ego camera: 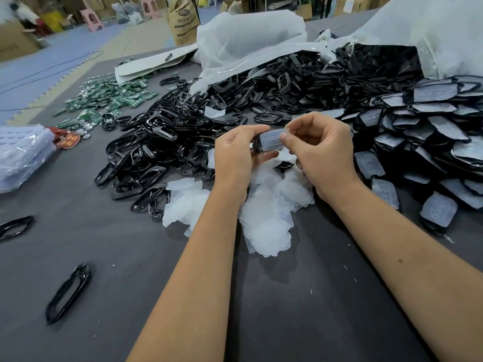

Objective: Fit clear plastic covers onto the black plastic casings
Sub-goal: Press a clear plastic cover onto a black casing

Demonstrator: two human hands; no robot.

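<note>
My left hand (236, 156) grips a black casing (257, 145) above the middle of the table. A clear cover (271, 139) lies against that casing, and my right hand (322, 150) pinches its right end between thumb and fingers. Beneath my hands lies a heap of loose clear covers (264, 212). A large pile of bare black casings (167, 142) spreads to the left and behind. On the right sits a stack of casings with covers fitted (431, 131).
Two stray black casings (68, 292) lie on the grey table (287, 309) at the near left. Green circuit boards (109, 100) are scattered at the far left. White plastic bags (248, 40) stand behind the piles. A clear bag (23, 155) rests at the left edge.
</note>
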